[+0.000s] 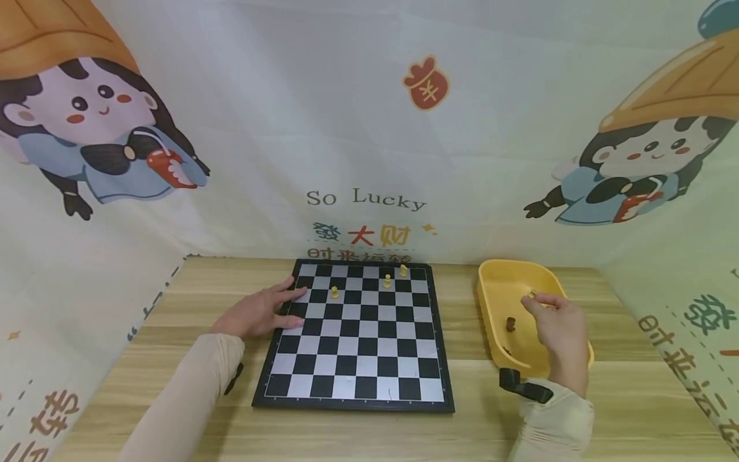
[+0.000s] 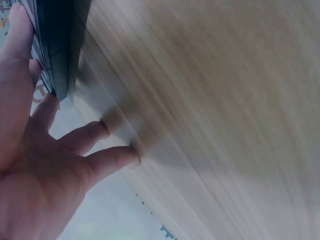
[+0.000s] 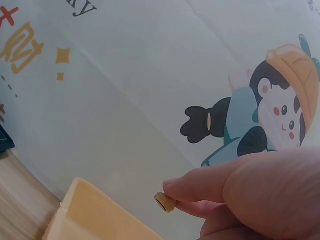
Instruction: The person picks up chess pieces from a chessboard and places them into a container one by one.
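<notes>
My right hand (image 1: 560, 330) is over the yellow tray, pinching a small yellow chess piece (image 3: 164, 201) between thumb and fingers. The piece's round base with a dark underside points outward in the right wrist view; its upper part is hidden by the fingers. My left hand (image 1: 260, 311) rests at the left edge of the black-and-white chessboard (image 1: 352, 406), fingers extended. In the left wrist view, some of the left fingers (image 2: 117, 159) reach down to the tabletop beside the board. Three yellow chess pieces stand on the board's far rows, one of them a pawn-like piece (image 1: 334, 292).
The yellow tray (image 1: 487, 321) stands right of the board and holds a dark brown chess piece (image 1: 510, 324) and another small dark one (image 1: 507, 351). A printed cloth (image 1: 260, 128) rises behind and beside the wooden table (image 1: 473, 423).
</notes>
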Motion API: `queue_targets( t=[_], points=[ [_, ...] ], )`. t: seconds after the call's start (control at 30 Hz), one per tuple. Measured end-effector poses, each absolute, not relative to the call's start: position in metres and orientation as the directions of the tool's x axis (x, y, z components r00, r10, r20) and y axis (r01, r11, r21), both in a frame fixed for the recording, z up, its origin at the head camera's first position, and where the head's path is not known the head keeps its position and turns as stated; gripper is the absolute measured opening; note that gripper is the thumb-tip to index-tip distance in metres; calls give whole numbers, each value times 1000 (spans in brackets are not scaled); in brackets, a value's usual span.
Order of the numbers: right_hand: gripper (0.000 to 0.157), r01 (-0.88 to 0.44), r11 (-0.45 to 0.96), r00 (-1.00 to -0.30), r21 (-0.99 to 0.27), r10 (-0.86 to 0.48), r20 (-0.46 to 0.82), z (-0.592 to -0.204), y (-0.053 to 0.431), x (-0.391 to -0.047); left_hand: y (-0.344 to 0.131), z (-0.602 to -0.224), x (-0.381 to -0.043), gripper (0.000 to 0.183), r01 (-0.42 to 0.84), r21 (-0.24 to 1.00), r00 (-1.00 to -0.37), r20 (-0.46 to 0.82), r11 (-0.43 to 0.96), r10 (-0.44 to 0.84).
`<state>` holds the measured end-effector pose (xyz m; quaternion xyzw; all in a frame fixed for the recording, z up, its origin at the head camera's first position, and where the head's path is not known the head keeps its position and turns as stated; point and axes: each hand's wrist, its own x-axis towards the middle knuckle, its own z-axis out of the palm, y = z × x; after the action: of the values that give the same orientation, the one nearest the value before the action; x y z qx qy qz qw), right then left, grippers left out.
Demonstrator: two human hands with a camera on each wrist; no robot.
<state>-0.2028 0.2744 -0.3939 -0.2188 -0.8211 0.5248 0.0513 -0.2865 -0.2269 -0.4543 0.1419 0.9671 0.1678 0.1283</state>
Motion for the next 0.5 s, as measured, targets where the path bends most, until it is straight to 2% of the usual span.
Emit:
queue_targets(
  t=[0.5],
  points=[
    [48, 337, 455, -894, -825, 429, -128, -393, 269, -203, -227, -455, -287, 83, 230, 364, -923, -213, 902, 321]
  ],
)
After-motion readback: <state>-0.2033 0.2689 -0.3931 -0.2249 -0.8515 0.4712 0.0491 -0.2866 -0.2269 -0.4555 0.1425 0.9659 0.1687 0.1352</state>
